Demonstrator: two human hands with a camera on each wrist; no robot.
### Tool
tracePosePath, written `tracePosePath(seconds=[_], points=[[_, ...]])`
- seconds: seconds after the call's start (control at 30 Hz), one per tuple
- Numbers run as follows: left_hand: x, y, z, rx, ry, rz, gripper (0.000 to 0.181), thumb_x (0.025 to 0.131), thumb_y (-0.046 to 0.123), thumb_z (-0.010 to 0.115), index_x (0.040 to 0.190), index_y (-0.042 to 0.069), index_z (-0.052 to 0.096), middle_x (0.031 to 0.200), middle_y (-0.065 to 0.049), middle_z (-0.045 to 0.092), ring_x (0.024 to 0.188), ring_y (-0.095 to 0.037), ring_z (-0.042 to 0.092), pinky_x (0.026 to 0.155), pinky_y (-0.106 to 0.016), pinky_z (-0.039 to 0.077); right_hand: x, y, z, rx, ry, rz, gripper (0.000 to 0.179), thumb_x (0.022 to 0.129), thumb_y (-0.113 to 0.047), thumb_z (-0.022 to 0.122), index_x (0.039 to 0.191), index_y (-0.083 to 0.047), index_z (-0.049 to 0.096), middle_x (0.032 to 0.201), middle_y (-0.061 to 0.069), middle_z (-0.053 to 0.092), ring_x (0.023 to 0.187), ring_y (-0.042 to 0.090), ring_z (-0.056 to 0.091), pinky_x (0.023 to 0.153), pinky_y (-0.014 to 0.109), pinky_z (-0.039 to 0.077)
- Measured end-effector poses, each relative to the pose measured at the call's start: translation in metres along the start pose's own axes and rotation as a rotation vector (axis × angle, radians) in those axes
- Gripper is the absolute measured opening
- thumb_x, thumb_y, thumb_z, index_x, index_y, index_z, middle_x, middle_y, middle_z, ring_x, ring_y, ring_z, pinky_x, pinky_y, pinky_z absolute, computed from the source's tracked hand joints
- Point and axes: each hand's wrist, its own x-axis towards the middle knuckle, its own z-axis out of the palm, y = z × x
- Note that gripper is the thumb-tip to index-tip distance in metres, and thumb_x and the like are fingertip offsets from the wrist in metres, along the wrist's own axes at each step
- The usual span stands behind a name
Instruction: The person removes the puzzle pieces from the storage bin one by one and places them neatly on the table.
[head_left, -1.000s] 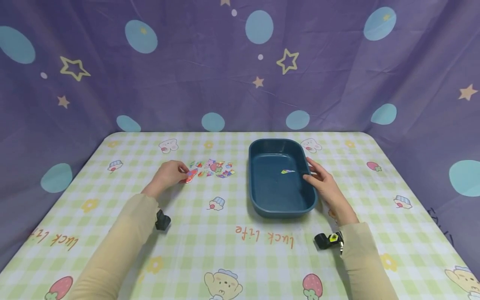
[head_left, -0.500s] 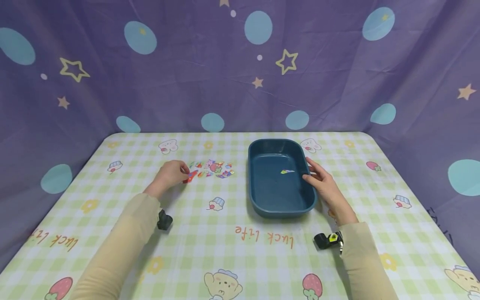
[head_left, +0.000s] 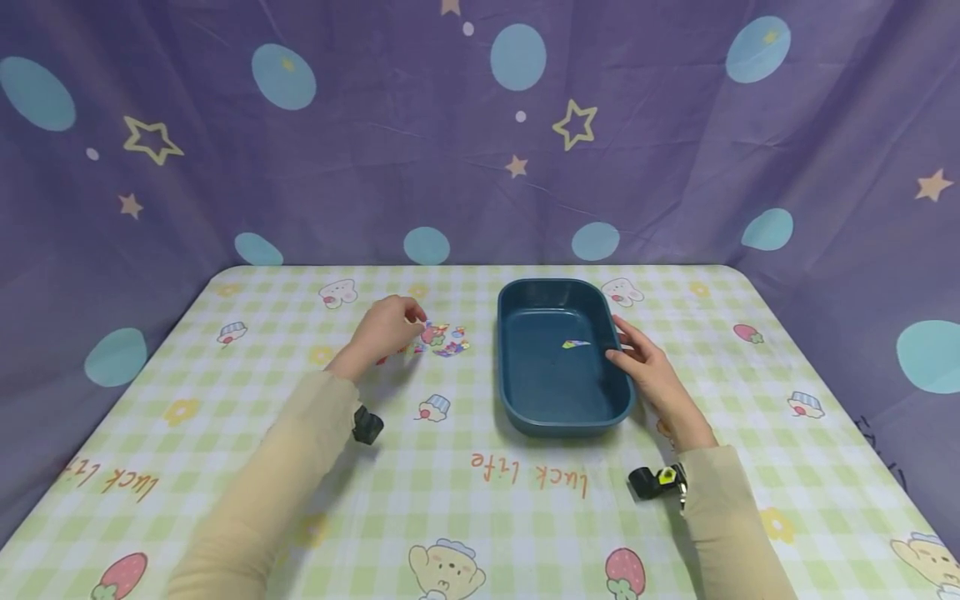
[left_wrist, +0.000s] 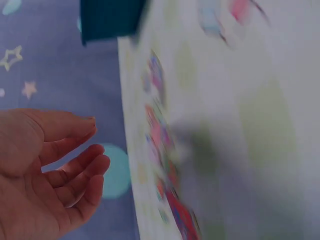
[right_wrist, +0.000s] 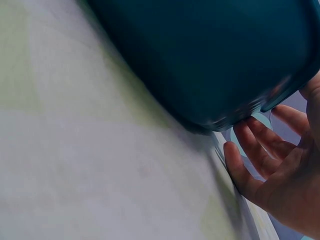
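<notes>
My left hand hovers over the left part of a small group of shiny, colourful stickers left of centre on the table. Its fingers are loosely bent, and nothing shows between them in the left wrist view. A long red sticker lies on the cloth there, blurred; in the head view the hand and its shadow mostly cover it. My right hand holds the right side of a dark teal plastic bin, thumb at the rim and fingers against the outer wall. One pale, pointed sticker lies inside the bin.
A checked tablecloth printed with cartoon figures covers the table. Behind the far edge hangs a purple curtain. Black wrist cameras are strapped on the left wrist and the right wrist.
My left hand has left the red sticker, which it was touching earlier, and moved right and away from me over the other stickers. The right hand and bin have stayed put.
</notes>
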Motion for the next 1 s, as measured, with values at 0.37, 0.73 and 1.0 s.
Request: tracePosePath(seconds=[0.37,0.73,1.0], points=[[0.012,0.055,0.023,-0.038,0.038,0.223,0.014,0.083,0.014,0.060,0.093,0.007,0.067,0.092,-0.008,0.061,0.082,-0.020,0.058,0.073,-0.032,0.046,0.000,0.000,0.000,-0.008,0.002,0.016,0.061,0.090,-0.027,0.055,0.144,-0.029,0.026,0.138,0.015,0.037,0.121,0.030,0.042,0.101,0.046,0.032],[0.026,0.106,0.049,-0.046,-0.121,0.357,0.017,0.085,0.016,0.062,0.101,0.009,0.066,0.097,-0.001,0.062,0.089,-0.013,0.058,0.077,-0.025,0.047,0.001,0.001,0.000,-0.006,-0.002,0.009,0.061,0.090,-0.030,0.056,0.143,-0.030,0.026,0.135,0.015,0.039,0.120,0.029,0.043,0.100,0.045,0.032],[0.038,0.120,0.075,0.036,-0.230,0.443,0.026,0.086,0.017,0.062,0.110,0.008,0.064,0.109,-0.002,0.063,0.098,-0.015,0.059,0.085,-0.027,0.046,0.000,0.002,-0.001,-0.006,-0.001,0.002,0.061,0.090,-0.029,0.056,0.143,-0.029,0.027,0.135,0.016,0.039,0.120,0.030,0.043,0.100,0.045,0.032]])
